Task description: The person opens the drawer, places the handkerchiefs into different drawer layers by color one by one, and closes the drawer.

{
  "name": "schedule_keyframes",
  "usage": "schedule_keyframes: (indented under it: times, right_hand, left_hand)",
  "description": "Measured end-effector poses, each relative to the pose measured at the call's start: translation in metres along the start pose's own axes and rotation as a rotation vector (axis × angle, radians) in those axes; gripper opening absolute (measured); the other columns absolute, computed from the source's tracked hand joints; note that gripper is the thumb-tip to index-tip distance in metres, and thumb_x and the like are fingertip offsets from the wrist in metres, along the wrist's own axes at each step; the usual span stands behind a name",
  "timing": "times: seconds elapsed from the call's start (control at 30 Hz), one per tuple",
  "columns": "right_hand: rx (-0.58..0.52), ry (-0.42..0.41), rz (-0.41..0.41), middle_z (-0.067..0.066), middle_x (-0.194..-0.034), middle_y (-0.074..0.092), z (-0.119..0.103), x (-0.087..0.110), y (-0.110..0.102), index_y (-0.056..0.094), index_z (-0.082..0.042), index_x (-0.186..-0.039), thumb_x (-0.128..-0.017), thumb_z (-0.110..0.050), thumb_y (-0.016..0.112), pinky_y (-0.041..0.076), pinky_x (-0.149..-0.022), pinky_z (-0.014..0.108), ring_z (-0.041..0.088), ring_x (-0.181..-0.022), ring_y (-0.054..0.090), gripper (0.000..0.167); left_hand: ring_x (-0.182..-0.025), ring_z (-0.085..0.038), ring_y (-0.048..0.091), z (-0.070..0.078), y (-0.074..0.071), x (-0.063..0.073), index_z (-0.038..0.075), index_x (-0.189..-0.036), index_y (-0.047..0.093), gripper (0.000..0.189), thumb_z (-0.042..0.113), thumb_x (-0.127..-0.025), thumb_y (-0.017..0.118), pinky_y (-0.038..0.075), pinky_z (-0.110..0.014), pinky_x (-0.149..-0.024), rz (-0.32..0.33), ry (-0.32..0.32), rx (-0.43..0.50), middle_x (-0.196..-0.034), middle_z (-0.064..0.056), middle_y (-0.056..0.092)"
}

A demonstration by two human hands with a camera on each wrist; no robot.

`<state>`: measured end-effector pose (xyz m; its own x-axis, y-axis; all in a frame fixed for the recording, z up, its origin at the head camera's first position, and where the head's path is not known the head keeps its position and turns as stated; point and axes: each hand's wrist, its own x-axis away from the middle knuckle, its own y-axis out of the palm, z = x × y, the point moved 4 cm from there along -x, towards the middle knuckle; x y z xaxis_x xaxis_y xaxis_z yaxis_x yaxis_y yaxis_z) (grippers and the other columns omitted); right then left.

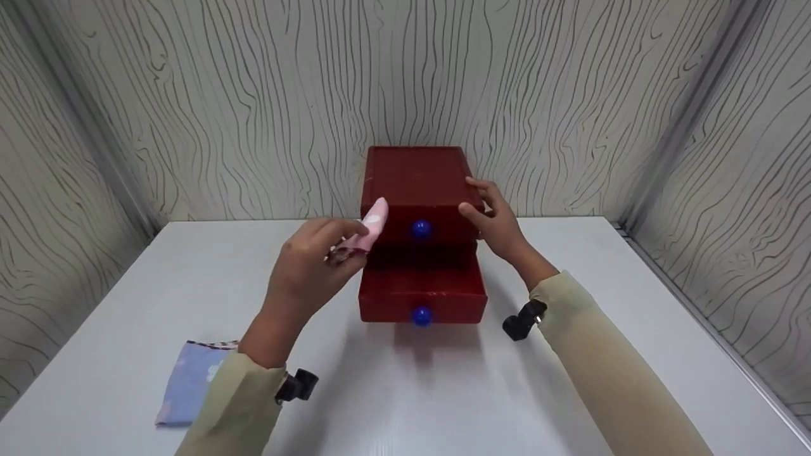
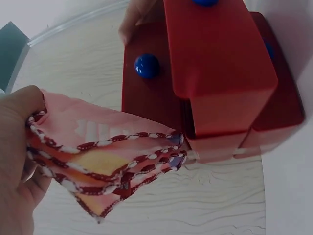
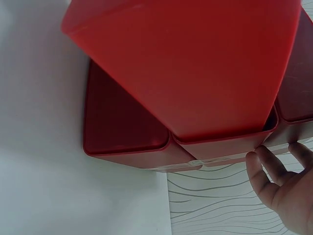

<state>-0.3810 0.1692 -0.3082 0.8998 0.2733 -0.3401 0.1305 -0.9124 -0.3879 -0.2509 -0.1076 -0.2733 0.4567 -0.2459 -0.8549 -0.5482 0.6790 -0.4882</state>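
My left hand pinches a folded pink handkerchief, which has a braided dark red and white edging. In the left wrist view the handkerchief hangs in several layers, with yellow patches showing. It overlaps the left front of a red drawer cabinet in the head view. The middle drawer, with a blue knob, is pulled well out; the top drawer is pushed in. My right hand rests against the cabinet's upper right side, fingers loosely bent. Its fingertips lie at the cabinet's side in the right wrist view.
A folded blue handkerchief lies on the white table at the left, partly under my left sleeve in view. Walls with a wood-grain pattern stand behind and at both sides. The bottom drawer is pushed in.
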Motion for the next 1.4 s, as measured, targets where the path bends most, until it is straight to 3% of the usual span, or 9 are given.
schedule_keyframes:
  times: [0.13, 0.37, 0.77, 1.17, 1.4]
  right_hand:
    - [0.016, 0.002, -0.001, 0.017, -0.147, 0.040, -0.001, 0.000, 0.000, 0.029, -0.012, -0.152, -0.098, -0.019, 0.051, 0.055, -0.067, 0.030, 0.025, -0.099, 0.056, 0.059]
    - [0.022, 0.003, 0.009, 0.017, -0.147, 0.041, 0.000, 0.000, 0.000, 0.030, -0.012, -0.151, -0.097, -0.020, 0.052, 0.056, -0.067, 0.031, 0.024, -0.098, 0.057, 0.059]
    - [0.026, 0.015, 0.017, 0.016, -0.149, 0.040, 0.002, 0.000, 0.001, 0.031, -0.014, -0.151, -0.097, -0.024, 0.052, 0.055, -0.067, 0.028, 0.026, -0.100, 0.058, 0.059]
    - [0.021, 0.027, 0.018, 0.016, -0.147, 0.041, 0.001, 0.001, 0.002, 0.030, -0.014, -0.151, -0.097, -0.023, 0.052, 0.055, -0.069, 0.029, 0.027, -0.102, 0.058, 0.059]
    - [0.012, 0.034, 0.018, 0.016, -0.148, 0.040, 0.001, 0.000, 0.001, 0.031, -0.014, -0.151, -0.096, -0.023, 0.052, 0.056, -0.070, 0.030, 0.030, -0.105, 0.058, 0.059]
  left_hand:
    - [-0.086, -0.017, 0.066, 0.014, 0.006, -0.003, 0.015, -0.098, 0.067, 0.027, 0.006, -0.076, 0.079, 0.059, -0.025, -0.074, -0.031, 0.069, -0.002, -0.092, -0.004, 0.070]
    - [-0.085, -0.016, 0.065, 0.028, 0.024, -0.003, 0.016, -0.098, 0.065, 0.030, 0.007, -0.074, 0.082, 0.058, -0.025, -0.077, -0.102, 0.199, 0.003, -0.090, -0.002, 0.068]
    - [-0.080, -0.015, 0.063, 0.037, 0.050, -0.015, 0.015, -0.099, 0.069, 0.025, 0.011, -0.077, 0.081, 0.057, -0.024, -0.076, -0.179, 0.253, -0.040, -0.090, -0.002, 0.069]
    - [-0.079, -0.013, 0.064, 0.037, 0.071, -0.018, 0.016, -0.098, 0.068, 0.019, 0.015, -0.082, 0.077, 0.056, -0.022, -0.075, -0.180, 0.311, -0.102, -0.090, 0.000, 0.071]
    - [-0.075, -0.013, 0.062, 0.033, 0.081, -0.021, 0.016, -0.095, 0.067, 0.015, 0.013, -0.082, 0.076, 0.054, -0.020, -0.072, -0.177, 0.304, -0.108, -0.087, 0.001, 0.070]
